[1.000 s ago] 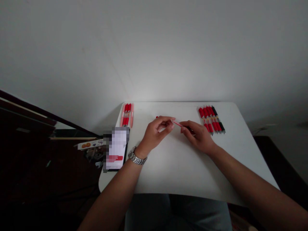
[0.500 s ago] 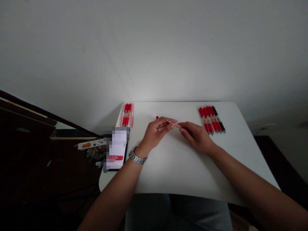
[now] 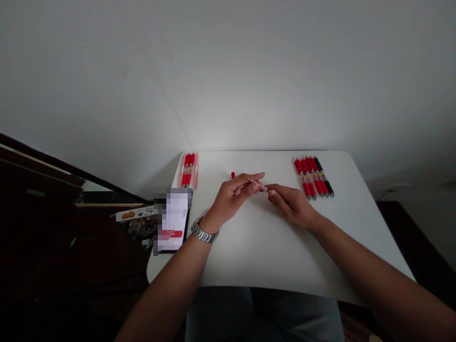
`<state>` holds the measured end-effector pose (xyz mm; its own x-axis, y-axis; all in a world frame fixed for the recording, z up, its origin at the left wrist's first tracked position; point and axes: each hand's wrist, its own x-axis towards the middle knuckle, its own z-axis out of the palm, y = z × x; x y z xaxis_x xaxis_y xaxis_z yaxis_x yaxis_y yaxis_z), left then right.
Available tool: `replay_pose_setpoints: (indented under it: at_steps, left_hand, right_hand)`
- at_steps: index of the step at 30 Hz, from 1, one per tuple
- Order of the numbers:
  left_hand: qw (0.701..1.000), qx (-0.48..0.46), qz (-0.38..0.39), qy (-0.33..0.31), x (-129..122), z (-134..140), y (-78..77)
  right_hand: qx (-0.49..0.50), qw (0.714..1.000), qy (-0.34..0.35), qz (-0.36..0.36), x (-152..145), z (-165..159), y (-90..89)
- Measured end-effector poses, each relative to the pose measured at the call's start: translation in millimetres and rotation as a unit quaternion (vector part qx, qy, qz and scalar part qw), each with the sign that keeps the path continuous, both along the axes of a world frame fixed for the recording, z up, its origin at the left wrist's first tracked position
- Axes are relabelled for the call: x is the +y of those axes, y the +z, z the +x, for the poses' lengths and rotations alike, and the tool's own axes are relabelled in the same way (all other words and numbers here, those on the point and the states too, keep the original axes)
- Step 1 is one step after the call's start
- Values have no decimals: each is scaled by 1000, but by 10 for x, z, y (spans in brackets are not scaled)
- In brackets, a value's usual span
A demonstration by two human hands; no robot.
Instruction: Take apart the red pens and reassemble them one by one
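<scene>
A slim pen with a clear, reddish barrel point(image 3: 257, 183) is held over the middle of the table, tilted down to the right. My left hand point(image 3: 230, 198) pinches its barrel between thumb and fingers, with the index finger stretched out beyond it. At the pen's lower end, my right hand point(image 3: 294, 205) closes thumb and fingers around it, hiding that part. Just behind my left hand lies a small red piece point(image 3: 232, 175), partly covered, so its kind is unclear. To the right of my right hand is a row of red-gripped pens point(image 3: 309, 172), with a black pen point(image 3: 322, 173) at its right end.
On the back left of the white table point(image 3: 249, 256) lie several red and pink pens point(image 3: 187, 176). A phone point(image 3: 174, 221) with a lit, partly blurred screen rests at the left edge. The grey wall point(image 3: 228, 85) rises directly behind the table.
My right hand has shifted slightly down, and my left hand slightly right. The left index finger is stretched out further. More of the red piece shows behind the left hand.
</scene>
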<state>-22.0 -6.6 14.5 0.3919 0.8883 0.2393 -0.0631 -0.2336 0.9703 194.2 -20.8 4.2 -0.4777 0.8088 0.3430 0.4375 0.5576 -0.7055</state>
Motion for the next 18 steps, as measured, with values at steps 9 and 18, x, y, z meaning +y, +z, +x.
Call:
replay_pose_setpoints:
  at_steps: [9, 18]
  left_hand:
    - [1000, 4, 8, -11, 3, -2, -18]
    - [998, 33, 29, 43, 39, 8, -59]
  right_hand:
    - [-3, 1000, 7, -11, 12, 12, -21]
    - [-24, 999, -9, 31, 55, -6, -62]
